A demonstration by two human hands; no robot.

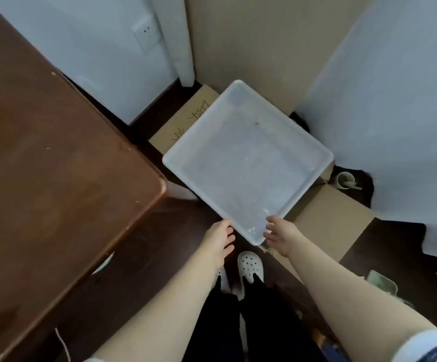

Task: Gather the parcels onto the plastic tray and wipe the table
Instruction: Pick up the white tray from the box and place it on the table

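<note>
Currently listed: one plastic tray (246, 163), square, shallow, translucent white, with rounded corners and a raised rim; base scuffed, one small green speck toward its far side. Location: lying flat on cardboard boxes (332, 220) on the dark floor, just off the brown table's (55, 165) rounded corner, turned corner-on to the person. Left hand (221, 239): fingers loose and uncurled, at the tray's near-left edge. Right hand (281, 235): fingers spread and relaxed, at the near-right edge. Neither grips; actual contact cannot be told.
</note>
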